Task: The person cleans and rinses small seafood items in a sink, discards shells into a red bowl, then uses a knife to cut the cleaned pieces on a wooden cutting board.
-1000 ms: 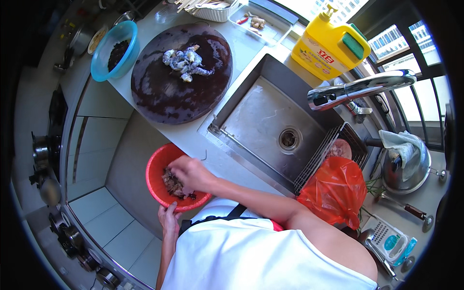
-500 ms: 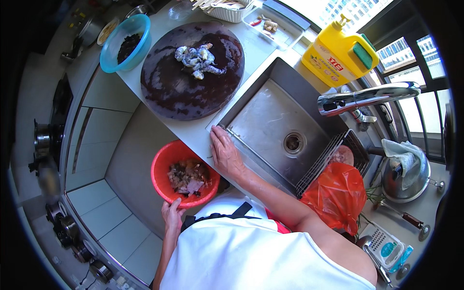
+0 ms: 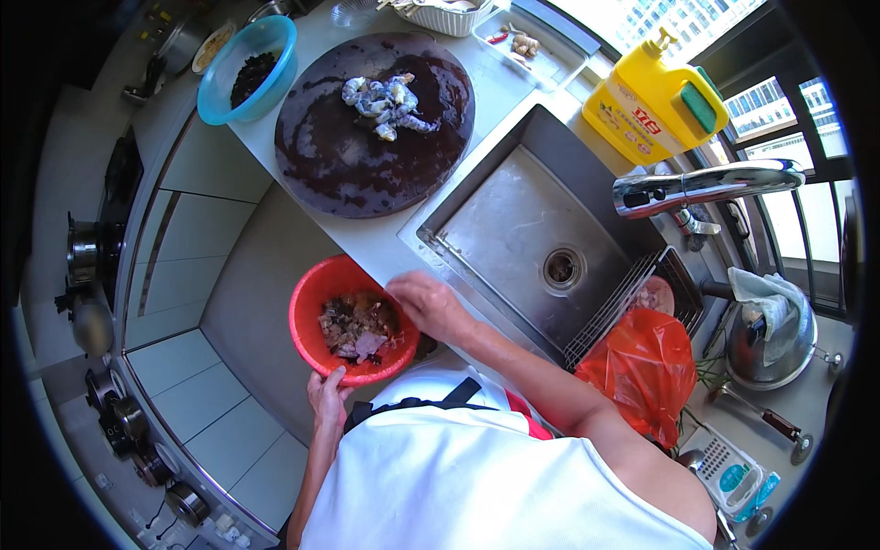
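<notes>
Red bowl (image 3: pixel 308 307) just ahead of left hand (image 3: pixel 326 396), which clamps its rim.
Likely light, slick; hold by rim. Right hand (image 3: pixel 431 306) beside bowl, finger closure unclear.

Scraps (image 3: pixel 356 328) in basin (image 3: pixel 312 302); board (image 3: pixel 332 170) left of sink (image 3: pixel 509 220)

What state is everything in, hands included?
Red round plastic bowl: held, partly filled with mixed food pieces.
Left hand: gripping that bowl's near rim.
Right hand: fingers curled beside its right rim; contact unclear.
Round dark chopping board: wet, bearing a glossy grey food pile.
Pale blue round plastic bowl: partly filled with dark pieces.
Curved chrome tap: no water running.
</notes>
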The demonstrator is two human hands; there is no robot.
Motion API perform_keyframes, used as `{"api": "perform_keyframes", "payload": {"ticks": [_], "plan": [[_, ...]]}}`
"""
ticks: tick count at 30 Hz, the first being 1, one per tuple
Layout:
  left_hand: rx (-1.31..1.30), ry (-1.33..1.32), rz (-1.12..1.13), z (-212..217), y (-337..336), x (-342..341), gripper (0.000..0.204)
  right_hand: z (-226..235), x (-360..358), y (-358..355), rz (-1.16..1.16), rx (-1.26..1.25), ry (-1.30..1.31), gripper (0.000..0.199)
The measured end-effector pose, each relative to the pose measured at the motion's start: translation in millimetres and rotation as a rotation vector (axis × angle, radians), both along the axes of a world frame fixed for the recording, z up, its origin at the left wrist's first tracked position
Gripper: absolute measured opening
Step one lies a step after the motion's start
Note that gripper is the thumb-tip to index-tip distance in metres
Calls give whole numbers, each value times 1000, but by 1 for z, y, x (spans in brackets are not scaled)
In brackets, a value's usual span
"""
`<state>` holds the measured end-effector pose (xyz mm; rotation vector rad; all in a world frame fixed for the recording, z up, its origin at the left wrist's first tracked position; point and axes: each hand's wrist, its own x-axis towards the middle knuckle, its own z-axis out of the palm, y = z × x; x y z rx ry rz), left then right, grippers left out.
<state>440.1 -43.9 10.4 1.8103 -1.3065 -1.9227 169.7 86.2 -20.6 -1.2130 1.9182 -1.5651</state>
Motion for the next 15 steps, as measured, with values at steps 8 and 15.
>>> {"api": "perform_keyframes", "payload": {"ticks": [8, 15], "plan": [[12, 11, 11, 6, 5, 0, 33, 0, 12, 12, -126, 115, 211, 52], [28, 21, 40, 2, 4, -3, 35, -19, 78, -33, 275, 79, 110, 41]]}}
